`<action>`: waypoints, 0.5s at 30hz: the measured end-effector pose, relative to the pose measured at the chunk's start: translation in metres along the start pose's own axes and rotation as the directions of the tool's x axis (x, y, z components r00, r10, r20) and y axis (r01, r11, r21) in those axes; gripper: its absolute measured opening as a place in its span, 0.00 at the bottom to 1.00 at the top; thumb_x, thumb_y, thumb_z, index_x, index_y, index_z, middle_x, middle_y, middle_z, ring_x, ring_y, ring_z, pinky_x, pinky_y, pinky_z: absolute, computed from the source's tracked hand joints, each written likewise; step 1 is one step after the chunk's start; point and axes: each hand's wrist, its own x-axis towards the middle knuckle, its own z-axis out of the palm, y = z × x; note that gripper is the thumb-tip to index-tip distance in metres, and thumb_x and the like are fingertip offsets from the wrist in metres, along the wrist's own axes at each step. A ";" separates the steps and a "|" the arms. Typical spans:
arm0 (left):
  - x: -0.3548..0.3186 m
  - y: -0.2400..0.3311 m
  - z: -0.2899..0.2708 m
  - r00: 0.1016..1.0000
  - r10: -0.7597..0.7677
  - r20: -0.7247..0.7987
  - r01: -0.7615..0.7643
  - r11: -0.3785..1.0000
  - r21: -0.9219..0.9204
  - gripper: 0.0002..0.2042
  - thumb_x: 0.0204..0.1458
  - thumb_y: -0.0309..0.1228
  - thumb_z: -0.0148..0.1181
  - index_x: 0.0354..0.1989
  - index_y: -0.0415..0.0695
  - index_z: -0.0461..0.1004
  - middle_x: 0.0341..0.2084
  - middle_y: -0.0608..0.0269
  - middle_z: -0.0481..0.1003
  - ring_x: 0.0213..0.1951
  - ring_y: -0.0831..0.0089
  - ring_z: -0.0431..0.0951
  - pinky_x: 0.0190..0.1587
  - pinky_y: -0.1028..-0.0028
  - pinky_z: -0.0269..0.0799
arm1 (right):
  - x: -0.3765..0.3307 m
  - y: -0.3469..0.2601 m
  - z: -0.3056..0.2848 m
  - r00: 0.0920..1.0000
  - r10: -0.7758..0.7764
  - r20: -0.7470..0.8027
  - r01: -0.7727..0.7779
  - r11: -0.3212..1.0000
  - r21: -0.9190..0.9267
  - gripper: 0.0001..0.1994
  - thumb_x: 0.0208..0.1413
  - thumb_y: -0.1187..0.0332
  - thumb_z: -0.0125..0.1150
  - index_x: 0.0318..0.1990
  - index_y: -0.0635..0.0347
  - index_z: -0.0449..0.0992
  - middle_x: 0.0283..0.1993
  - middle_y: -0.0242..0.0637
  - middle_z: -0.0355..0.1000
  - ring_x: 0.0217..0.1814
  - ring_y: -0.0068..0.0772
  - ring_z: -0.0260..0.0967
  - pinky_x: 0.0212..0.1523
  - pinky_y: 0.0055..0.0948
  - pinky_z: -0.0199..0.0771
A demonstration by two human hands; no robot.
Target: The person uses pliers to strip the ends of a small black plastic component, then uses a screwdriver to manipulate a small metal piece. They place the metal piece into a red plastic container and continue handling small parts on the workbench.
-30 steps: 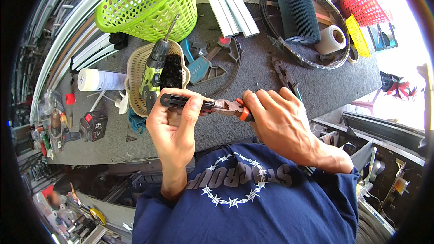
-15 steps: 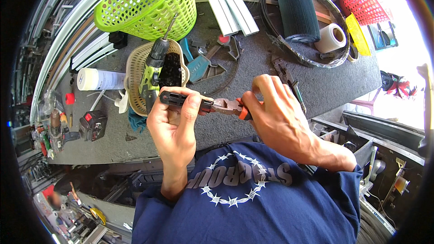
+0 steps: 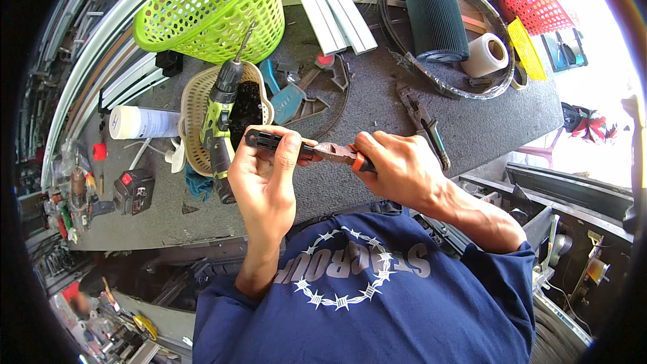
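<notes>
My left hand [image 3: 269, 185] pinches a small black slotted part [image 3: 264, 140] between thumb and fingers, above the near edge of the grey bench. Closed around the orange handles of a pair of pliers [image 3: 335, 153] is my right hand [image 3: 402, 170]. The jaws of the pliers point left and meet the right end of the black part; exactly what they bite on is too small to make out. Just left of the left hand, a green and black cordless drill [image 3: 221, 111] leans on a beige basket [image 3: 192, 104] holding small black pieces.
Another pair of pliers [image 3: 423, 123] lies beyond my right hand. Teal clamp-like tools [image 3: 291, 102] rest behind the hands. A tall green basket [image 3: 259, 20], a white bottle [image 3: 145, 123] and a black battery [image 3: 133, 190] stand left. A dark pleated roll [image 3: 435, 17] sits back right.
My right hand has closed more fully around the pliers' handles, its fingers now curled. The black part stays in my left hand. The view has shifted slightly.
</notes>
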 end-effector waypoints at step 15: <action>0.009 -0.017 -0.008 0.992 -0.123 0.034 0.126 0.900 -0.418 0.06 0.64 0.27 0.63 0.44 0.37 0.77 0.34 0.58 0.80 0.33 0.72 0.83 0.38 0.73 0.80 | -0.001 0.004 0.006 0.956 0.293 -0.033 -0.206 0.744 0.635 0.14 0.64 0.60 0.65 0.37 0.63 0.75 0.21 0.38 0.68 0.21 0.33 0.67 0.26 0.36 0.65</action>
